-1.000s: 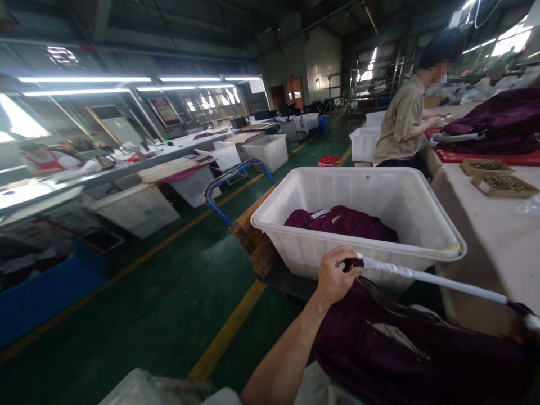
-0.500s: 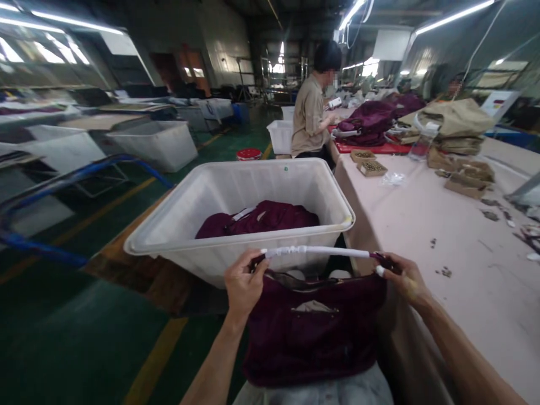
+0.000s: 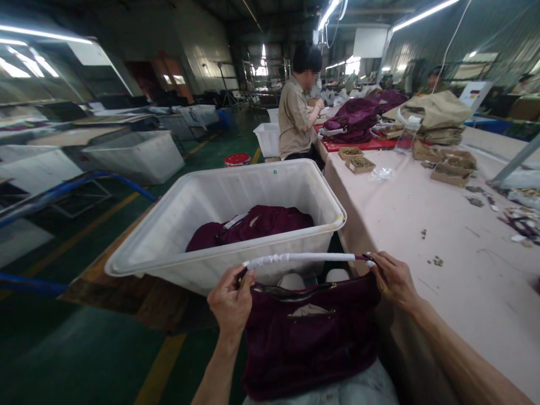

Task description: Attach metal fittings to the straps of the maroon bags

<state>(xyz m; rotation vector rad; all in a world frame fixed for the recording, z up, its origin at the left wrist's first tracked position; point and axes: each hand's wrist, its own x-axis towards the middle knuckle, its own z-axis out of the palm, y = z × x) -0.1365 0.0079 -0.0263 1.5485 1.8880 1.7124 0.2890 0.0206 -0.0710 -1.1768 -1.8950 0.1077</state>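
Head view, and both hands are busy: my left hand (image 3: 231, 298) pinches one end of the handle (image 3: 314, 257) between thumb and fingers; my right hand (image 3: 394, 281) closes round the other end; between them the white wrapping (image 3: 270, 259) runs almost straight, crinkled toward the left. Below hangs the bag (image 3: 312, 349), dark purple, lower centre of the frame, just over my pale clothing (image 3: 371, 385); I'd judge it light and floppy, its cloth body ready to sag and fold, the handle firmer, the wrapping perhaps slippery; the handle ends look the surest hold, fabric being easy to crease. Just beyond, mid-frame, stands the white bin (image 3: 156, 253), purple fabric (image 3: 270, 225) heaped inside; to the right spreads the table (image 3: 379, 225), with small boxes (image 3: 360, 164) of metal bits; farther up, at upper centre, a co-worker (image 3: 293, 118) in a tan shirt works beside a red stool (image 3: 237, 160).
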